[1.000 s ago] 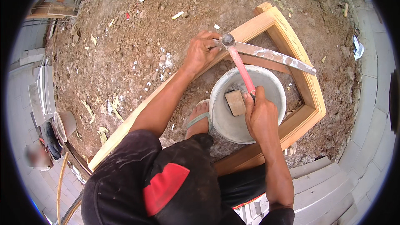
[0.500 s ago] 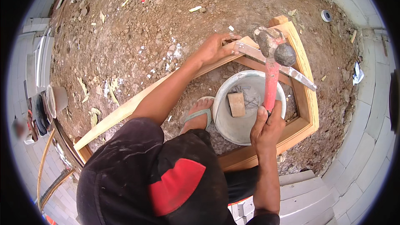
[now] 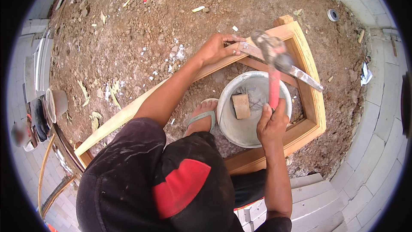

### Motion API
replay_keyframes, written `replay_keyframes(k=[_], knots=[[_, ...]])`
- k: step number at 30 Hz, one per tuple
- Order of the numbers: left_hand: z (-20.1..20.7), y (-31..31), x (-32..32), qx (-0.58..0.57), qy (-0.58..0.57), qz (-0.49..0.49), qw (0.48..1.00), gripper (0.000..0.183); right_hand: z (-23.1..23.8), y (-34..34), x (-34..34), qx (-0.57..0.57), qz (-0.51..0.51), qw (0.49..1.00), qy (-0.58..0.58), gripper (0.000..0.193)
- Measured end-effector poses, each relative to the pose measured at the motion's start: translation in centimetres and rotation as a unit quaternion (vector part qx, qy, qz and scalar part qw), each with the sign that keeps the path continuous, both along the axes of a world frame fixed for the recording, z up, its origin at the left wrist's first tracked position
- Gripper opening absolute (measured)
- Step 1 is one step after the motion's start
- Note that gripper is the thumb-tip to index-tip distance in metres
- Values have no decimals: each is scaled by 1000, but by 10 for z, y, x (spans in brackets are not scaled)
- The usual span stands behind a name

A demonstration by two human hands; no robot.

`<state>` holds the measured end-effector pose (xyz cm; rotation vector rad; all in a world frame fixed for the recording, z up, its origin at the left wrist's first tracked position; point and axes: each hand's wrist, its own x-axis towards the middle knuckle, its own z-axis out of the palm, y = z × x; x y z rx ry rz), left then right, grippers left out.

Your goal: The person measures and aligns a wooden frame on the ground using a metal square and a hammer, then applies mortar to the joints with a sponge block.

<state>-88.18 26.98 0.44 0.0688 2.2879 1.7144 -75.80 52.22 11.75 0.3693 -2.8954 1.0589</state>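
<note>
My right hand point(image 3: 273, 122) is wrapped round the red handle of a hammer point(image 3: 274, 86). Its rusty head, smeared by motion, is over a narrow, white-stained wooden strip point(image 3: 307, 77). This strip lies slantwise across a corner of a wooden frame point(image 3: 316, 66). At the strip's far-left end, my left hand point(image 3: 216, 50) rests on the frame, thumb and fingers closed about that end. Whether a nail is between those fingers cannot be seen. Inside the frame stands a pale grey basin point(image 3: 227, 126), holding several loose nails point(image 3: 256, 102) and a small wood block point(image 3: 241, 106).
My sandalled foot point(image 3: 201, 122) is beside the basin on rough, stony soil. Pale block walls point(image 3: 365, 146) border the right, with stacked blocks point(image 3: 315, 202) near my right arm. A roll of tape point(image 3: 333, 15) lies far right; a bucket point(image 3: 58, 103) stands left.
The hammer head has swung slightly left, toward my left hand, and is now blurred. My left hand keeps its place at the strip's end. The whole view has shifted a little.
</note>
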Motion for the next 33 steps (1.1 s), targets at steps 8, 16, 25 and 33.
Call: replay_keyframes(k=[8,16,25,33], knots=[[-14,-8,6,27,13,2,1000,48,20,-11,0,-59,-45,996,-51,25],[-8,-5,-4,9,64,-16,998,46,-6,-2,-21,134,-19,983,-125,20],[-16,-1,0,0,24,-5,1000,44,-24,3,-3,72,-6,994,-77,26],[-5,-5,2,28,-9,-11,999,45,2,-7,16,-194,-83,977,17,34]])
